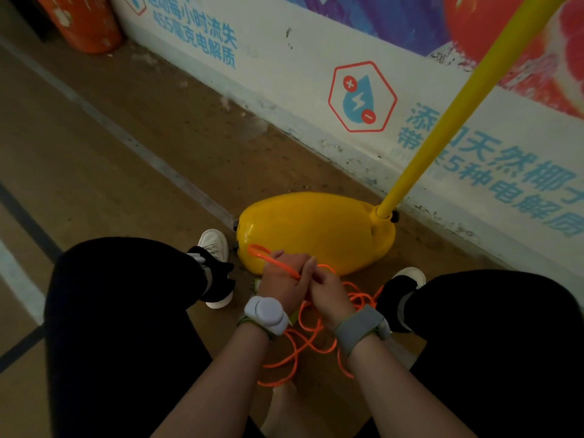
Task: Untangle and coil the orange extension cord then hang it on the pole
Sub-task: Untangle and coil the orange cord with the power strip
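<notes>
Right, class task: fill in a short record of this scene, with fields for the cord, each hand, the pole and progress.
cord: orange extension cord, mostly a loose tangle on the floor below the hands
left hand: grips a small loop of the cord
right hand: pinches the cord beside the left hand
pole: yellow, rising at a slant from a yellow base by the wall
progress: cord not yet coiled or hung

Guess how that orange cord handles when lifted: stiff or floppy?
Probably floppy: the orange cord lies in loose crossing loops on the floor, so it likely sags and snags. Seems light: the left hand and right hand hold thin strands of it.
</notes>
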The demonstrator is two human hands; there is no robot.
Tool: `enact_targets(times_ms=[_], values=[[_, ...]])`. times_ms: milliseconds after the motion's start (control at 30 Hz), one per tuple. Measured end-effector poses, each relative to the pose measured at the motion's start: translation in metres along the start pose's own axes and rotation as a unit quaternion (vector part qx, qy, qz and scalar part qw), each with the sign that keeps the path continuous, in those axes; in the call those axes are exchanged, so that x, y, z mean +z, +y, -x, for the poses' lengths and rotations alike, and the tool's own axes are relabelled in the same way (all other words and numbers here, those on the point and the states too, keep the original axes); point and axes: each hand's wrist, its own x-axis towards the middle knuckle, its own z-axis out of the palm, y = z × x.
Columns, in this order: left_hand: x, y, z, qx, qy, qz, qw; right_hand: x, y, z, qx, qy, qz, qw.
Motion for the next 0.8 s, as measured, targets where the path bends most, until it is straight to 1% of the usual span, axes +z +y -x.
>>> enact_targets(times_ms=[67,133,200,300,367,467,500,533,567,633,667,700,733,767,800], values=[[-0.008,0.001,0.001,-0.026,0.020,-0.018,0.999,0.000,0.001,0.001,-0.001,-0.065,0.029,0.997],[-0.011,0.001,-0.001,-0.064,0.005,-0.014,0.998,0.000,0.002,0.000,-0.023,-0.093,0.070,0.993],[-0.012,0.000,-0.003,-0.097,-0.003,-0.017,0.995,0.001,0.004,0.000,-0.040,-0.075,0.101,0.991],[-0.012,-0.003,-0.005,-0.131,-0.016,0.023,0.991,0.002,0.005,0.000,-0.035,-0.031,0.089,0.995],[-0.013,-0.005,-0.005,-0.132,-0.026,0.046,0.990,0.000,0.004,0.000,-0.045,-0.024,0.115,0.992],[-0.015,-0.007,-0.007,-0.121,-0.048,0.040,0.991,0.000,0.001,0.001,-0.056,-0.034,0.178,0.982],[-0.015,-0.007,-0.008,-0.122,-0.058,0.036,0.990,-0.001,0.000,0.001,-0.062,-0.036,0.223,0.972],[-0.017,-0.008,-0.009,-0.129,-0.057,0.035,0.989,-0.005,-0.002,0.001,-0.062,-0.046,0.289,0.954],[-0.020,-0.012,-0.011,-0.144,-0.046,0.042,0.988,-0.011,-0.006,0.001,-0.057,-0.067,0.368,0.926],[-0.027,-0.021,-0.016,-0.184,-0.006,0.090,0.979,-0.026,-0.015,0.003,-0.048,-0.108,0.506,0.854],[-0.031,-0.024,-0.019,-0.196,0.004,0.124,0.973,-0.034,-0.021,0.005,-0.058,-0.107,0.534,0.837],[-0.034,-0.026,-0.021,-0.203,-0.009,0.157,0.966,-0.038,-0.027,0.007,-0.079,-0.089,0.531,0.839],[-0.035,-0.025,-0.022,-0.209,-0.044,0.182,0.960,-0.040,-0.033,0.009,-0.104,-0.062,0.492,0.862],[-0.035,-0.022,-0.022,-0.209,-0.094,0.206,0.951,-0.040,-0.042,0.011,-0.128,-0.040,0.425,0.895],[-0.035,-0.015,-0.021,-0.204,-0.154,0.229,0.939,-0.040,-0.049,0.011,-0.143,-0.035,0.357,0.923]])
